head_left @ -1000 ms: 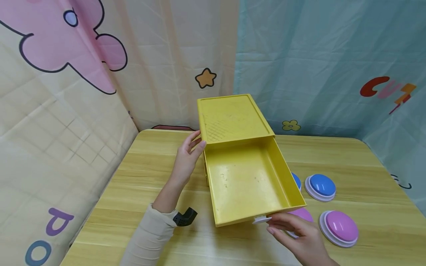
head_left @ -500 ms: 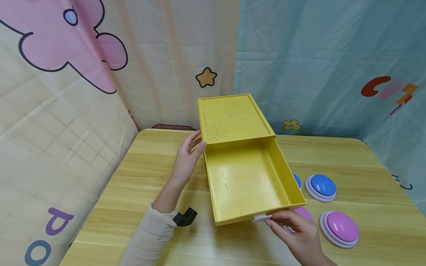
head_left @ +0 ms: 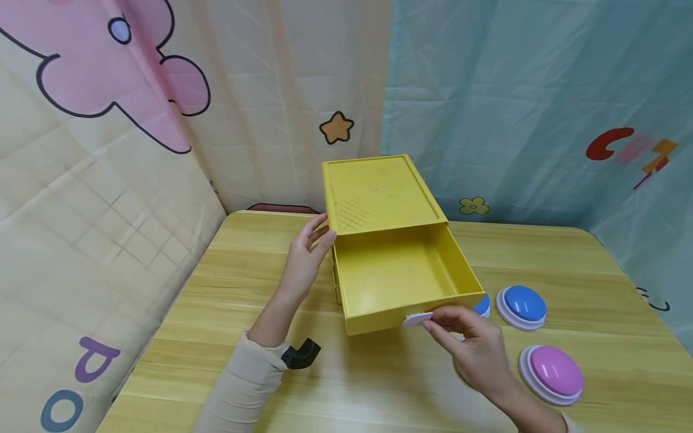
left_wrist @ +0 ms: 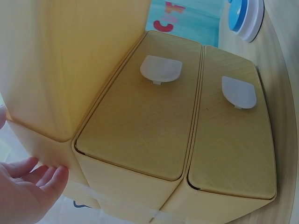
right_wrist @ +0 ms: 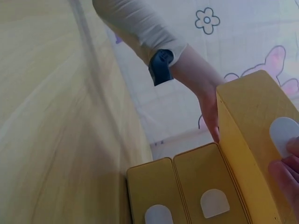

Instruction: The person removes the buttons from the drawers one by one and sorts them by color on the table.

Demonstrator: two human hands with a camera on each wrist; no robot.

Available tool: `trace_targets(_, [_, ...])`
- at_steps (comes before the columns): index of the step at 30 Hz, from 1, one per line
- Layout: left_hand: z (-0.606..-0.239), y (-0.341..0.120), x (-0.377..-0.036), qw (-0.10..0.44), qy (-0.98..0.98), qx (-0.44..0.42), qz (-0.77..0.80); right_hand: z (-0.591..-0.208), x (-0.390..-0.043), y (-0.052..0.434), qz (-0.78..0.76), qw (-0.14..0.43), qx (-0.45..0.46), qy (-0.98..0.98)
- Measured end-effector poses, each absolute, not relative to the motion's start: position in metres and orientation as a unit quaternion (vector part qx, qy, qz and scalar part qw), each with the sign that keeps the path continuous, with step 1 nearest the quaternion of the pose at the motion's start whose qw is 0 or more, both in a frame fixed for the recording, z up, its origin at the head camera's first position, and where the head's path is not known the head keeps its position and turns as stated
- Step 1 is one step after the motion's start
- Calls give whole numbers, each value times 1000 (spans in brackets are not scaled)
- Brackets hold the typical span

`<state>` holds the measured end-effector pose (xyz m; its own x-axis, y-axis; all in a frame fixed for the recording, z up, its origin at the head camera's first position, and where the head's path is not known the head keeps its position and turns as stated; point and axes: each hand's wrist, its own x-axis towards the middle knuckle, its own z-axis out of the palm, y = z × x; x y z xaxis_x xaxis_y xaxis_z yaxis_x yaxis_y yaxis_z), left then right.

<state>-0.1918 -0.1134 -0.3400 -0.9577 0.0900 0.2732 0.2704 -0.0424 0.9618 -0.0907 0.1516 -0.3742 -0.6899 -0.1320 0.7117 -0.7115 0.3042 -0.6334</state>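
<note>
One blue button [head_left: 482, 305] half-hidden behind drawer [head_left: 400, 279].

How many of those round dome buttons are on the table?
3 show: a blue button right of the yellow drawer, a pink button nearer the camera, and a blue sliver behind the drawer corner. The right hand may hide another.

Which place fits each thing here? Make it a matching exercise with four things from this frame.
Things:
1. left hand
2. right hand
3. pink dome button
4. top drawer

Places or states:
A. partly pulled out, nothing inside
B. pinching the white drawer handle
C. against the yellow cabinet's left side
D. on the table, near right

Pairs: 1-C, 2-B, 3-D, 4-A
</note>
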Motion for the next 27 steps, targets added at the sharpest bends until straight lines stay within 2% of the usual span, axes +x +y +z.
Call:
trace_targets(4, [-340, -114, -192, 61, -691, -127, -708, -369, -105, 148, 519, 248, 253, -778])
trace_targets(14, [-338, -113, -191, 57, -693, -121, -708, -361, -139, 140, 519, 247, 242, -782])
trace_targets(27, [-337, -114, -191, 45, -695, -123, -707, -330, -156, 121, 568, 181, 183, -782])
